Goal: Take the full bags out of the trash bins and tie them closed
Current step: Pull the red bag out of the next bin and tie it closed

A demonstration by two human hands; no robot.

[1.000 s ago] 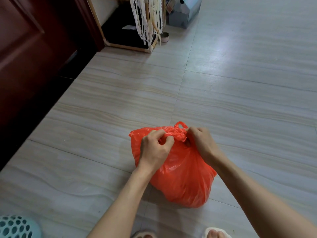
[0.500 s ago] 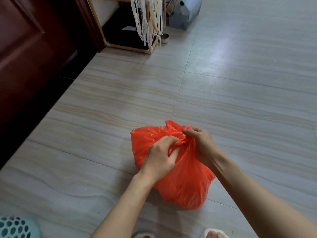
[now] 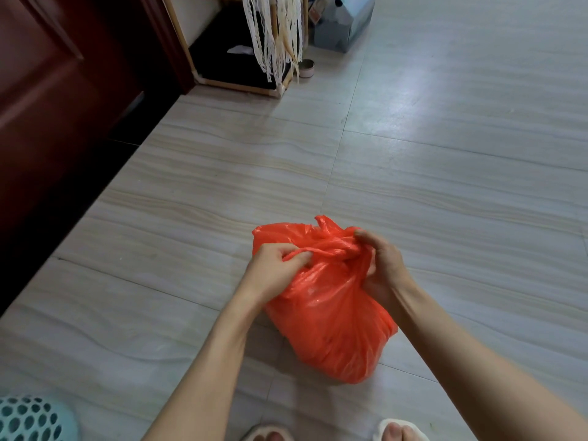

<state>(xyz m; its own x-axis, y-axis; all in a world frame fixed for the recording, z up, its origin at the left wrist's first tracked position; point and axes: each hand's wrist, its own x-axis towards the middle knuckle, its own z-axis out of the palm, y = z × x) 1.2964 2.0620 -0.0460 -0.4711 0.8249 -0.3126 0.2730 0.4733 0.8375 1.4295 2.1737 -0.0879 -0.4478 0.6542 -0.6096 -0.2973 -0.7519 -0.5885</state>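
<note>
A full orange plastic bag (image 3: 331,326) sits on the tiled floor just in front of my feet. Its top is gathered into twisted strands that stretch between my hands. My left hand (image 3: 273,268) pinches one strand at the bag's upper left. My right hand (image 3: 381,262) grips the bunched plastic at the upper right, thumb over the twist. A loose end of plastic sticks up behind the twist. At the bottom left corner shows the rim of a pale teal perforated trash bin (image 3: 28,418).
A dark red wooden door (image 3: 57,90) runs along the left. A low wooden-framed shelf (image 3: 241,71) with hanging lace strips stands at the back, a small round tin (image 3: 307,69) and a grey-blue box (image 3: 345,23) beside it. My slippered feet (image 3: 397,431) are at the bottom edge.
My hands have drawn apart, the left going left and the right staying at the knot, stretching the twisted strand between them. The small loop seen above the knot a second ago is gone.
</note>
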